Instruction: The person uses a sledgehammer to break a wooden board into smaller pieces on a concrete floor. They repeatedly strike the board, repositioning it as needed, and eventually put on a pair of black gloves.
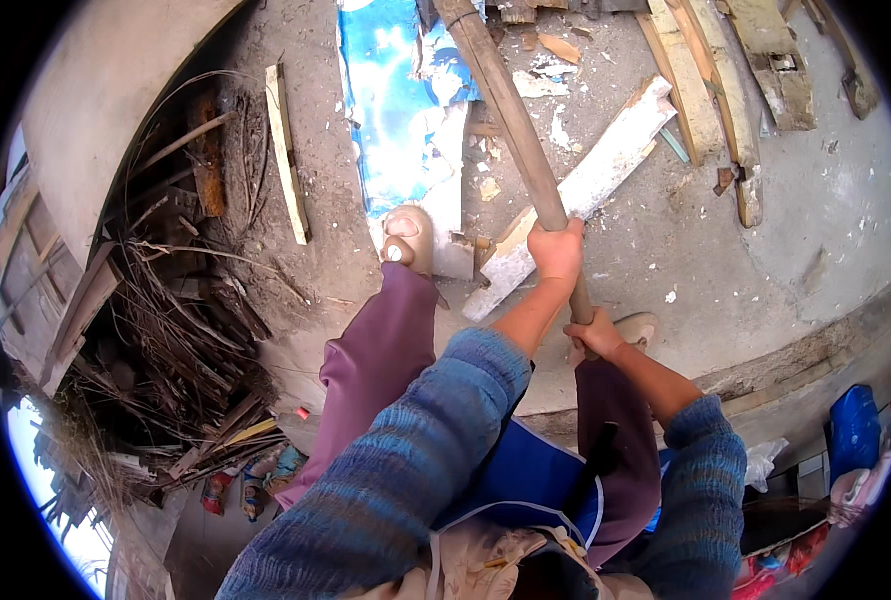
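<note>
Both my hands grip a long, thick wooden pole (505,100) that slants from the top edge down toward my body. Farther up it, my left hand (555,252) is wrapped round the wood. My right hand (597,333) closes round it lower down, near its close end. The pole's far end runs up to the picture's edge, so what is on it cannot be made out. Beneath the pole, a white-flaked wooden beam (605,160) lies slantwise on the ground. My left shoe (408,235) rests at the near end of a blue-and-white painted board (390,110).
Old planks (700,90) lie at the upper right, and a thin wood strip (285,150) at the upper left. A heap of sticks and brush (175,340) fills the left side. Splinters and paint flakes litter the concrete. A low ledge (795,365) curves along the right.
</note>
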Demonstrator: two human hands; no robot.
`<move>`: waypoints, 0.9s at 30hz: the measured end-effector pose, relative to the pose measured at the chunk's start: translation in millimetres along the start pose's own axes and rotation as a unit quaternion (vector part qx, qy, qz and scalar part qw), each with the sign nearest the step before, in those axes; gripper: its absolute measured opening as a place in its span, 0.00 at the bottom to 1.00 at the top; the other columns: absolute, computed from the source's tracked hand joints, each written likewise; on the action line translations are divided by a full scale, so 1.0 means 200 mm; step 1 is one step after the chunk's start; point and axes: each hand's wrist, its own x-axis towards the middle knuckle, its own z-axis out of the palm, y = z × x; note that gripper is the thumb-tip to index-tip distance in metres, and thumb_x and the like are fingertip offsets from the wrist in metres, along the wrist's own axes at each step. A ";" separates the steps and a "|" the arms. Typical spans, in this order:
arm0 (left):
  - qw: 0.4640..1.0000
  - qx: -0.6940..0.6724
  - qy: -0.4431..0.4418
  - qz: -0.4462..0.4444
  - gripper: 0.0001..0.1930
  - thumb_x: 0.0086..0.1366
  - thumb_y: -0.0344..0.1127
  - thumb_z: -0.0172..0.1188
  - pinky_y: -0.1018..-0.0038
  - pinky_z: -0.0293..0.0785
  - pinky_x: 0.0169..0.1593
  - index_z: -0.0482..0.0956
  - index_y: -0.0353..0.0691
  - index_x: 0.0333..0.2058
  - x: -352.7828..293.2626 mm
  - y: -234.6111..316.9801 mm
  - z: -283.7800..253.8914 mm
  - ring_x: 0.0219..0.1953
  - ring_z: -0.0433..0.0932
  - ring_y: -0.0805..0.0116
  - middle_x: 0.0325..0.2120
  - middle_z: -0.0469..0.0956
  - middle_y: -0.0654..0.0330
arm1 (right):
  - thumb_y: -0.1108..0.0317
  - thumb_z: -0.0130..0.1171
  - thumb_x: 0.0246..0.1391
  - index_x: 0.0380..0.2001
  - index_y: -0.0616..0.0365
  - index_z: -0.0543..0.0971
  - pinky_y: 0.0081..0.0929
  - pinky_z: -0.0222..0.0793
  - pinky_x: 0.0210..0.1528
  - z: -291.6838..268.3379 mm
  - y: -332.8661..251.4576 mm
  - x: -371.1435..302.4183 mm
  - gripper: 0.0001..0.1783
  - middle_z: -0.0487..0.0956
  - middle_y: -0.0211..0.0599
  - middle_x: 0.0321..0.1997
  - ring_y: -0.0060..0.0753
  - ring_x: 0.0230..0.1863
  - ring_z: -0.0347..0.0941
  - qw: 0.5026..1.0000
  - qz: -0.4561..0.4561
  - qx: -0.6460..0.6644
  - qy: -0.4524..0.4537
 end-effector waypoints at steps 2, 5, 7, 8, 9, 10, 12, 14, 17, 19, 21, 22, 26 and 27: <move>0.997 -0.033 -0.045 -0.050 0.08 0.44 0.29 0.54 0.73 0.59 0.13 0.66 0.31 0.20 -0.15 0.17 0.00 0.08 0.64 0.70 0.09 0.65 0.59 | 0.71 0.56 0.38 0.12 0.59 0.67 0.23 0.57 0.11 -0.01 -0.13 -0.26 0.10 0.66 0.33 0.09 0.24 0.07 0.61 0.998 -0.007 0.058 -0.020; 0.989 -0.035 -0.113 -0.083 0.09 0.44 0.29 0.55 0.73 0.60 0.12 0.66 0.30 0.22 -0.24 0.42 -0.17 0.09 0.65 0.69 0.11 0.66 0.58 | 0.69 0.57 0.40 0.14 0.59 0.68 0.22 0.57 0.12 0.22 -0.33 -0.56 0.10 0.66 0.31 0.09 0.24 0.09 0.61 0.991 0.036 0.129 -0.023; 0.985 -0.030 -0.144 -0.085 0.08 0.45 0.30 0.55 0.73 0.61 0.12 0.66 0.31 0.21 -0.26 0.58 -0.31 0.09 0.66 0.68 0.13 0.66 0.58 | 0.68 0.57 0.41 0.16 0.58 0.68 0.22 0.59 0.14 0.41 -0.49 -0.72 0.10 0.66 0.30 0.11 0.24 0.11 0.62 0.985 0.060 0.162 -0.021; 0.982 -0.035 -0.164 -0.089 0.09 0.45 0.30 0.55 0.73 0.62 0.12 0.66 0.31 0.22 -0.25 0.67 -0.37 0.10 0.67 0.68 0.13 0.66 0.59 | 0.67 0.57 0.42 0.17 0.58 0.68 0.22 0.59 0.15 0.51 -0.57 -0.79 0.10 0.66 0.30 0.12 0.24 0.12 0.63 0.981 0.069 0.178 -0.021; 0.978 -0.037 -0.182 -0.100 0.09 0.46 0.30 0.56 0.73 0.62 0.12 0.67 0.31 0.23 -0.25 0.74 -0.44 0.10 0.67 0.68 0.13 0.66 0.59 | 0.67 0.57 0.43 0.19 0.58 0.68 0.22 0.60 0.15 0.61 -0.62 -0.84 0.10 0.67 0.30 0.14 0.24 0.13 0.64 0.978 0.054 0.201 -0.029; 0.972 -0.038 -0.202 -0.111 0.09 0.46 0.30 0.56 0.73 0.63 0.12 0.67 0.32 0.24 -0.24 0.81 -0.51 0.10 0.67 0.68 0.14 0.66 0.59 | 0.66 0.57 0.43 0.20 0.58 0.68 0.22 0.60 0.16 0.70 -0.66 -0.89 0.10 0.67 0.30 0.15 0.24 0.14 0.64 0.973 0.038 0.225 -0.037; 0.964 -0.053 -0.232 -0.115 0.10 0.47 0.31 0.57 0.73 0.64 0.13 0.66 0.32 0.26 -0.24 0.99 -0.63 0.10 0.67 0.68 0.14 0.67 0.59 | 0.66 0.55 0.45 0.23 0.58 0.67 0.23 0.61 0.18 0.86 -0.79 -1.00 0.09 0.67 0.31 0.17 0.24 0.16 0.65 0.967 0.004 0.253 -0.033; 0.958 -0.061 -0.254 -0.118 0.11 0.48 0.31 0.57 0.73 0.64 0.14 0.66 0.32 0.27 -0.21 1.14 -0.70 0.11 0.68 0.68 0.15 0.67 0.59 | 0.67 0.54 0.47 0.25 0.58 0.66 0.23 0.62 0.20 1.01 -0.94 -1.10 0.09 0.67 0.31 0.19 0.25 0.17 0.64 0.963 -0.036 0.266 -0.015; 0.952 -0.056 -0.270 -0.129 0.12 0.49 0.32 0.57 0.72 0.66 0.15 0.66 0.32 0.29 -0.20 1.29 -0.78 0.12 0.68 0.68 0.16 0.67 0.58 | 0.68 0.52 0.46 0.26 0.59 0.64 0.23 0.61 0.18 1.17 -1.12 -1.23 0.09 0.66 0.31 0.19 0.25 0.16 0.64 0.955 -0.090 0.283 0.006; 0.955 -0.023 -0.262 -0.135 0.12 0.49 0.32 0.56 0.72 0.67 0.15 0.67 0.31 0.29 -0.31 1.46 -0.83 0.13 0.69 0.68 0.16 0.68 0.58 | 0.69 0.52 0.46 0.25 0.59 0.64 0.23 0.60 0.16 1.26 -1.20 -1.35 0.08 0.65 0.31 0.17 0.25 0.15 0.63 0.951 -0.102 0.291 0.008; 0.951 0.015 -0.283 -0.123 0.12 0.49 0.32 0.56 0.72 0.68 0.16 0.67 0.30 0.30 -0.44 1.45 -0.96 0.13 0.69 0.69 0.17 0.69 0.57 | 0.70 0.51 0.45 0.23 0.59 0.64 0.22 0.59 0.14 1.43 -1.12 -1.52 0.08 0.65 0.32 0.15 0.25 0.13 0.62 0.945 -0.099 0.313 -0.005; 0.947 0.030 -0.300 -0.106 0.12 0.49 0.32 0.55 0.72 0.68 0.16 0.68 0.29 0.31 -0.52 1.36 -1.05 0.14 0.69 0.69 0.17 0.69 0.57 | 0.72 0.51 0.43 0.21 0.59 0.63 0.21 0.57 0.12 1.53 -1.02 -1.54 0.07 0.64 0.33 0.12 0.25 0.11 0.61 0.959 -0.107 0.258 0.050; 0.953 0.042 -0.282 -0.105 0.14 0.48 0.33 0.55 0.72 0.68 0.17 0.68 0.29 0.32 -0.56 0.95 -1.26 0.15 0.70 0.68 0.17 0.69 0.57 | 0.73 0.50 0.40 0.22 0.61 0.65 0.21 0.58 0.11 1.69 -0.58 -1.34 0.06 0.67 0.35 0.12 0.25 0.10 0.63 0.964 -0.089 0.217 0.126; 0.958 0.077 -0.263 -0.084 0.14 0.49 0.33 0.55 0.73 0.68 0.18 0.69 0.30 0.33 -0.55 0.87 -1.28 0.16 0.70 0.69 0.17 0.69 0.58 | 0.72 0.51 0.40 0.22 0.61 0.65 0.21 0.58 0.12 1.70 -0.50 -1.29 0.06 0.67 0.35 0.12 0.25 0.11 0.64 0.960 -0.093 0.236 0.117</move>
